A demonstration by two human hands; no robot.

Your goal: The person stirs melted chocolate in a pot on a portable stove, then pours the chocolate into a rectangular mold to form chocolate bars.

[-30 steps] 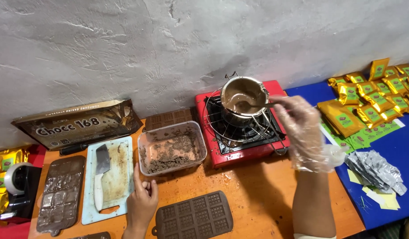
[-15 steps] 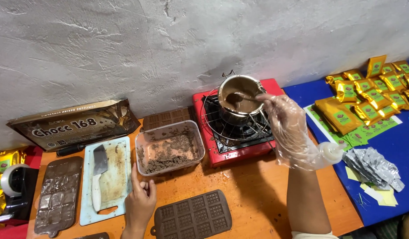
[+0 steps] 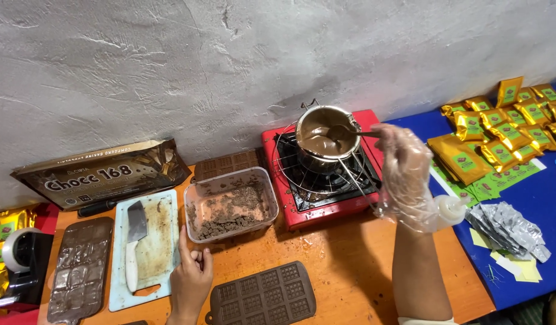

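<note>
My right hand [image 3: 402,168], in a loose clear plastic glove, holds a spoon [image 3: 344,130] whose bowl dips into melted chocolate in a small metal pot [image 3: 321,137]. The pot stands on the wire grate of a red portable stove [image 3: 319,174]. My left hand [image 3: 190,280] rests bare on the orange table with fingers curled, holding nothing, just in front of a clear plastic tub of chopped chocolate [image 3: 230,204]. A brown bar mould [image 3: 263,296] lies empty to the right of that hand.
A cutting board [image 3: 163,225] with a white-handled knife [image 3: 133,241] lies left of the tub. A filled mould [image 3: 79,268], a large chocolate bag [image 3: 103,173] and a tape dispenser [image 3: 19,259] sit further left. Gold pouches [image 3: 507,129] and foil wrappers [image 3: 510,229] cover the blue table.
My right hand has shifted slightly while keeping the spoon in the pot. My left hand has slid a little toward the tub.
</note>
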